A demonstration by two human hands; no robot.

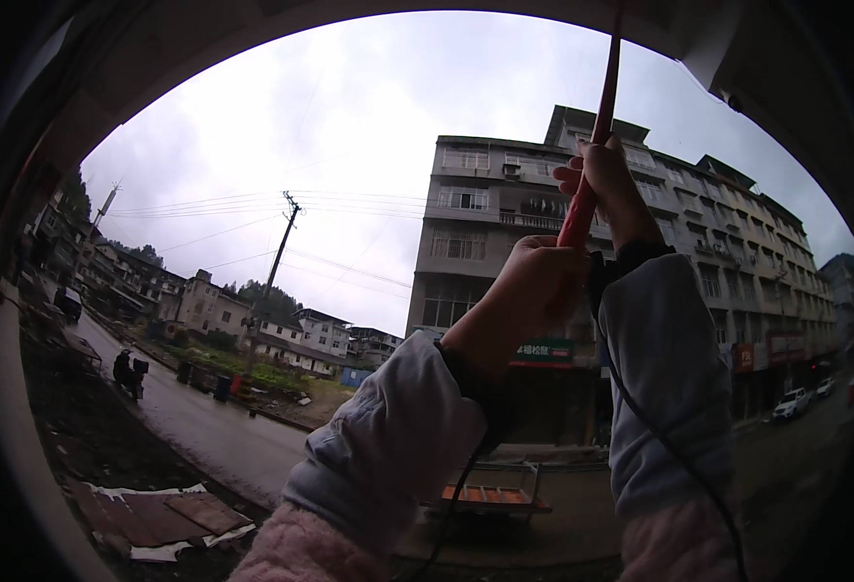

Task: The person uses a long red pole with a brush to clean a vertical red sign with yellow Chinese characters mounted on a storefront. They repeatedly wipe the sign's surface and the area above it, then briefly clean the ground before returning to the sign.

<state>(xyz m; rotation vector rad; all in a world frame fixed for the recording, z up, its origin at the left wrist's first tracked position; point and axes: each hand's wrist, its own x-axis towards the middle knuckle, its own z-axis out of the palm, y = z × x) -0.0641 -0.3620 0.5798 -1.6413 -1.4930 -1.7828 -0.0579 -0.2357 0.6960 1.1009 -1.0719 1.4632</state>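
Note:
A red pole (580,211) rises steeply in front of me and runs up past the dark overhead edge, where its upper end is hidden. My left hand (547,280) is wrapped around its lower end. Higher up, my right hand (605,174) holds the same pole, with some fingers spread loosely beside it. Pale grey-blue sleeves (390,444) with pink fluffy fabric below cover my forearms. A dark cable (660,436) hangs along my right arm, and another runs down from my left wrist.
An overhang (769,80) curves above me. Brown sheets (158,516) lie on the ground at lower left. Beyond are a wet road (201,436), a rider on a motorcycle (130,372), a utility pole (275,265), an orange flatbed cart (492,496), a multi-storey building (463,225) and parked vehicles (791,404).

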